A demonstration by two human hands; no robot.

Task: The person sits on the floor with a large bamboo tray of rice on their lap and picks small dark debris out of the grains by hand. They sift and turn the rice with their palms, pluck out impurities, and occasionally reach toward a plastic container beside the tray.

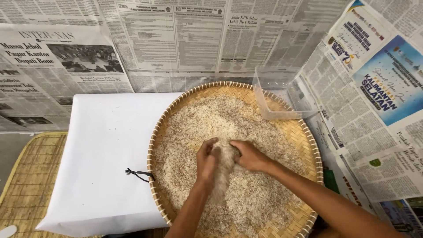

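1. Where the round woven tray (169, 115) overhangs the white sheet (105, 154), we see its rim clear on the left; a clear plastic tub (282, 99) crowds the top-right edge.
2. We cup left hand (206, 159) and right hand (247, 155) together — scooping rice (220, 123) mid-tray.
3. Newspaper (185, 39) covers wall and floor — reed mat (26, 185) lower left.
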